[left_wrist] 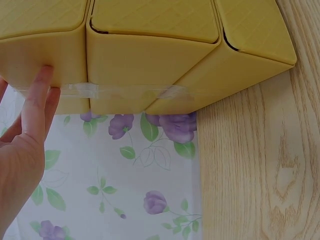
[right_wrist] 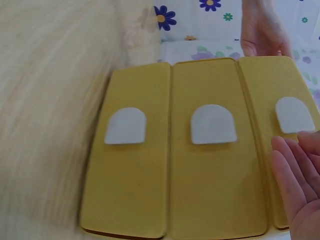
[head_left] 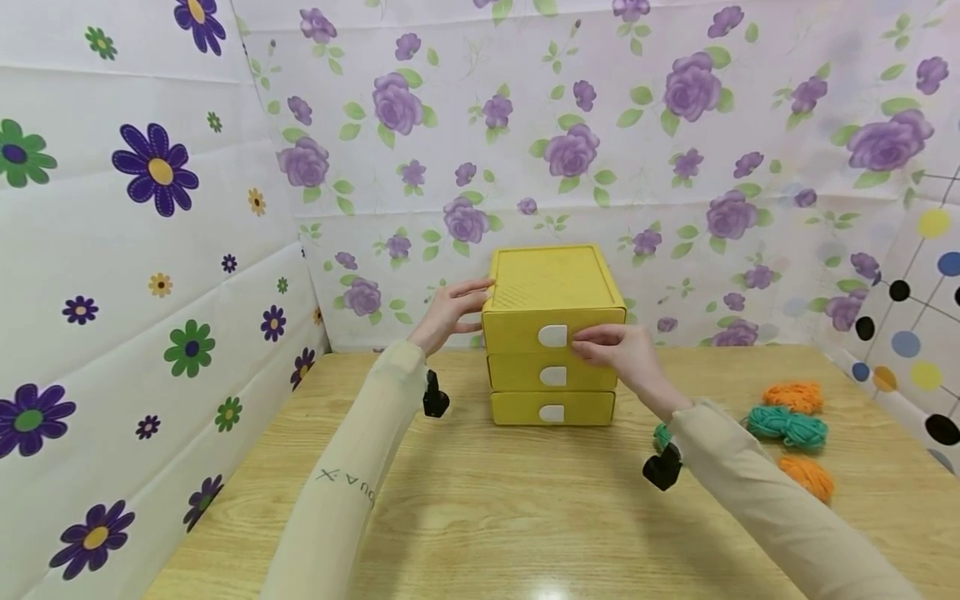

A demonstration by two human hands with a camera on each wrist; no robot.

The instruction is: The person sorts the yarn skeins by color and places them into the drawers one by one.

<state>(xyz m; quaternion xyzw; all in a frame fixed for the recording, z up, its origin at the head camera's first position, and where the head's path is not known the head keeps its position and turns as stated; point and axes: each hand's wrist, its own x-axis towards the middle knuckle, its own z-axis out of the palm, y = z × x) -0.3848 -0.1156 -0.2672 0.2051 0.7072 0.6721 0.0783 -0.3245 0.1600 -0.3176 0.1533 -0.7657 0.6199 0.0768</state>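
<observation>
A yellow box unit (head_left: 555, 279) with three stacked drawers stands on the table, a white rounded tab on each front. The left hand (head_left: 453, 312) touches the upper left side of the unit with its fingers extended. In the left wrist view, a finger lies against the side of the top box (left_wrist: 30, 55), above a strip of clear tape (left_wrist: 80, 90). The right hand (head_left: 622, 350) is at the front of the top drawer (right_wrist: 265, 90), its fingertips just beside the top white tab (right_wrist: 294, 115). Nothing is visible between its fingers. All drawers look closed.
Orange yarn (head_left: 793, 397), teal yarn (head_left: 787, 426) and another orange bundle (head_left: 806, 477) lie on the table to the right. More teal yarn (head_left: 661, 437) is partly hidden behind the right wrist. Flower-patterned sheets (head_left: 465, 125) stand behind and to the left.
</observation>
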